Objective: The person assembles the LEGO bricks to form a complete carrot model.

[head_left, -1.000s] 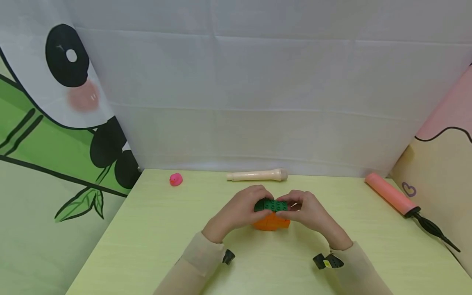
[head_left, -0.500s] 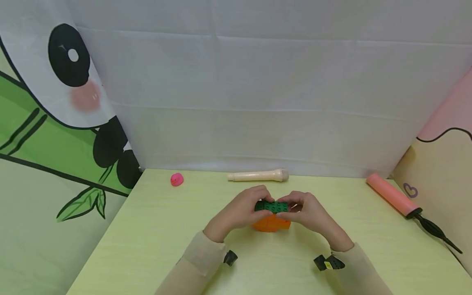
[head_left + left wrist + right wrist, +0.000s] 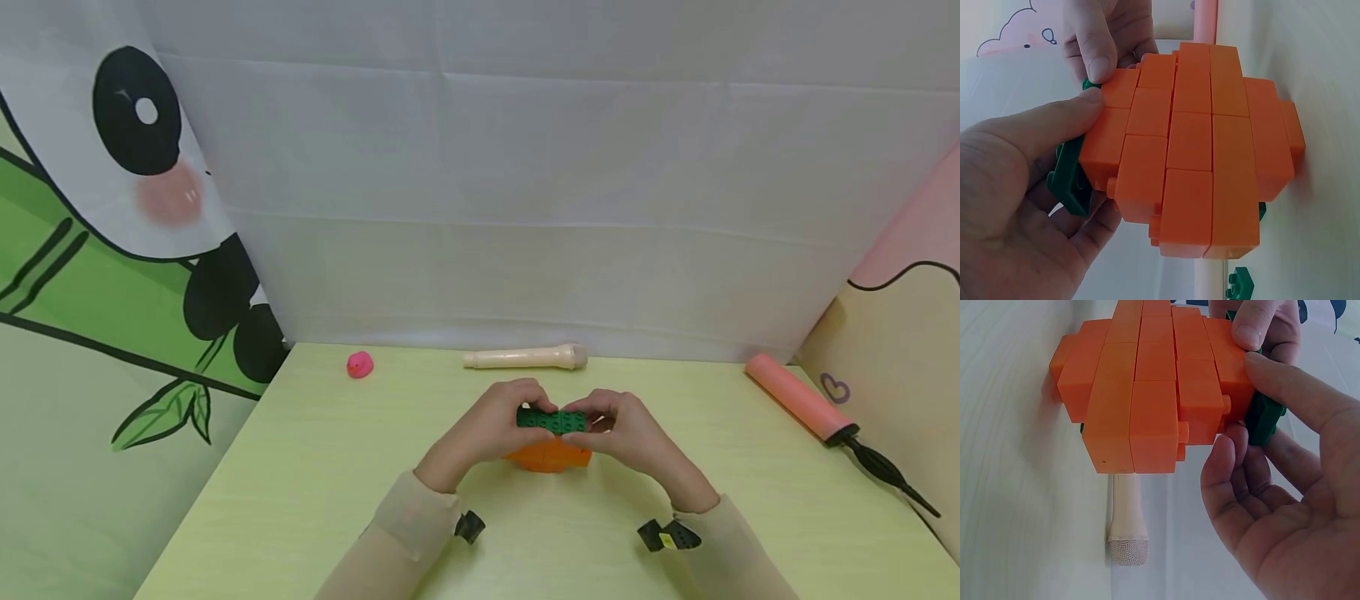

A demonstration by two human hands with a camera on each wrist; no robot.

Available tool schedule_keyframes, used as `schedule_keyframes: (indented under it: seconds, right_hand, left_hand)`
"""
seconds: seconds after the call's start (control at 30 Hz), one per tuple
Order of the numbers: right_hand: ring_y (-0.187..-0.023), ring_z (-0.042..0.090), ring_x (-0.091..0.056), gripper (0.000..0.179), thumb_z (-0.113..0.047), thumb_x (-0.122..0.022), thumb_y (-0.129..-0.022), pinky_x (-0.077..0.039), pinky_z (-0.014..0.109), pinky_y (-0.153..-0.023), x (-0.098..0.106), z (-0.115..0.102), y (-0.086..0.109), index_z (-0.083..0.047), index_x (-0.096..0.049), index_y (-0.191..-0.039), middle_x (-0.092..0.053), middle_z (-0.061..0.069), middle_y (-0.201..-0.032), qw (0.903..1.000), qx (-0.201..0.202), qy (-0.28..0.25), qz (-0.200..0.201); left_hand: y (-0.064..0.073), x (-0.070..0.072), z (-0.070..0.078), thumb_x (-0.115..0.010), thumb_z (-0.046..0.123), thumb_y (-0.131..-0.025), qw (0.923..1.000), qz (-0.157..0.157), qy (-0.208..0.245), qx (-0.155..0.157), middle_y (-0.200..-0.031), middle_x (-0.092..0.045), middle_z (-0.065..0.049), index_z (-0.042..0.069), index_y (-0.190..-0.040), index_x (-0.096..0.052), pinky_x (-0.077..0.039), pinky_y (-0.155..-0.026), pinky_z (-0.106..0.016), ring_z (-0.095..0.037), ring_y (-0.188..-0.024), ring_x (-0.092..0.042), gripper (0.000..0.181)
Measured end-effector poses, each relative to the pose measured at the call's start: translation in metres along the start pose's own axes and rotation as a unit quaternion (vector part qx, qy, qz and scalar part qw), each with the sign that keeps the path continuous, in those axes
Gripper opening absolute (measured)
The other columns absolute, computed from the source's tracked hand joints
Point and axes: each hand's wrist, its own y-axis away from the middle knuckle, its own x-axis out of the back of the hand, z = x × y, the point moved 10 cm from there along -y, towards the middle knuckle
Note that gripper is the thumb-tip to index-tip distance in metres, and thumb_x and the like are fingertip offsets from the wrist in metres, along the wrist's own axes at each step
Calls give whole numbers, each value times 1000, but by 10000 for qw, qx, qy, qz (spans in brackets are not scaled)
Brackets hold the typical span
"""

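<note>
A rounded stack of orange building bricks (image 3: 550, 457) stands on the table, its stepped courses plain in the left wrist view. Along its top lie green building bricks (image 3: 551, 420), studs showing. My left hand (image 3: 491, 421) pinches the left end of the green bricks, thumb against the top orange course (image 3: 1102, 128). At the other end my right hand (image 3: 628, 429) pinches the green brick (image 3: 1264, 419) between thumb and fingers. Both hands' fingertips nearly meet over the stack. Parts of the green bricks are hidden by the fingers.
A cream toy microphone (image 3: 525, 357) lies behind the hands. A pink rubber duck (image 3: 360, 365) sits at the back left. At the right edge lies a coral balloon pump (image 3: 798, 398) with a black handle. A small green brick (image 3: 1241, 284) is visible beyond the stack.
The left green brick has shifted under my left fingers and now lies in line with the right one. Slightly more orange shows at the stack's left. My right hand looks unmoved.
</note>
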Motion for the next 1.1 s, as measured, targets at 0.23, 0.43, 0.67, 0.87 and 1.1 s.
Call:
schedule_keyframes:
  seconds: [0.23, 0.43, 0.67, 0.87, 1.1]
  right_hand:
    - [-79, 21, -63, 29, -15, -87, -87, -59, 34, -73, 0, 0, 0, -9, -78, -114, -67, 0, -93, 10000, 0, 14, 10]
    - [-80, 22, -63, 29, -16, -87, -87, -59, 34, -73, -1, 0, 0, -10, -78, -114, -68, 0, -93, 10000, 10, 0, 15]
    - [-81, 22, -64, 30, -16, -87, -87, -59, 31, -74, -1, 0, 1, -8, -78, -114, -68, 0, -93, 10000, 9, 5, -8]
    - [-82, 21, -65, 29, -15, -87, -87, -59, 31, -75, -2, -2, 0, -8, -78, -114, -68, 0, -93, 10000, 13, 40, -3]
    - [-84, 19, -63, 28, -18, -86, -89, -58, 32, -75, -9, -6, -1, -11, -76, -115, -69, -1, -98, 9989, 392, -76, -232]
  left_hand:
    - [0, -2, -2, -84, 13, -91, 9999, -71, 89, -13, -106, -67, 7, 14, -109, -72, -53, -85, -24, -9, -94, -61, 22]
    - [1, -2, -5, -84, 13, -91, 9998, -118, 146, 4, -107, -67, 8, 15, -111, -71, -53, -85, -25, -9, -95, -61, 24]
    - [1, -3, -8, -83, 16, -92, 9995, -257, 90, 188, -106, -66, 9, 15, -112, -69, -53, -83, -25, -11, -92, -60, 25]
    - [4, 1, -9, -83, 21, -92, 9980, -439, -380, 263, -98, -65, 9, 14, -109, -68, -52, -78, -26, -11, -83, -58, 24]
    - [9, 6, -7, -84, 19, -90, 9941, -767, -680, 344, -94, -65, 11, 15, -106, -70, -51, -74, -26, -11, -79, -57, 21]
